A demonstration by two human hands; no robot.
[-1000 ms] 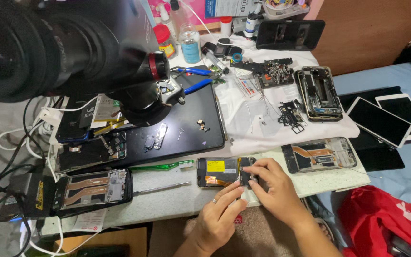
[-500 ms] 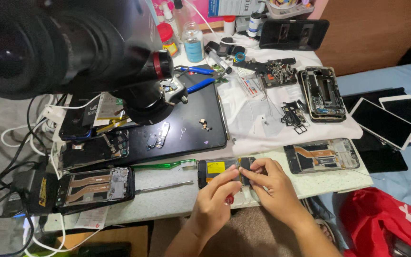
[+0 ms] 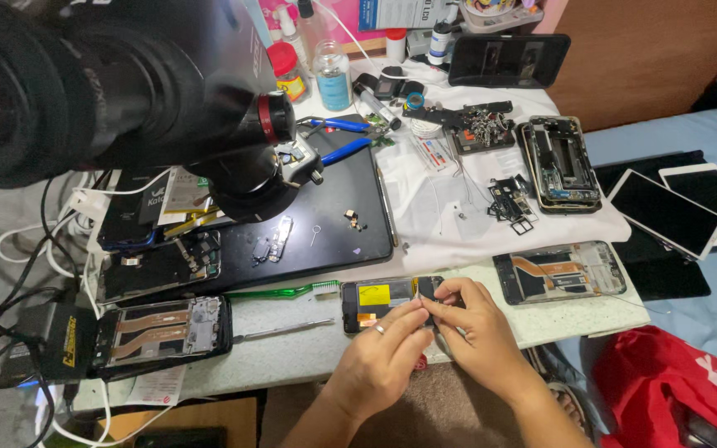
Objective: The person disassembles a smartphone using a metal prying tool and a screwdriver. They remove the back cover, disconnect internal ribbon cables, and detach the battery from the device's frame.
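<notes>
While both my hands meet over the opened phone [image 3: 383, 300] at the near edge of the table [image 3: 292, 353], my left hand [image 3: 383, 357] pinches its fingertips together on the phone's right part, and my right hand [image 3: 475, 328] curls over that same end; whether it grips anything I cannot tell. Left of the phone lie a green brush [image 3: 280, 290] and a thin metal tool [image 3: 280, 331]. Right of it rests another phone frame [image 3: 559, 272]. Farther off sits a black mat [image 3: 334, 207] beneath the microscope [image 3: 126, 83].
</notes>
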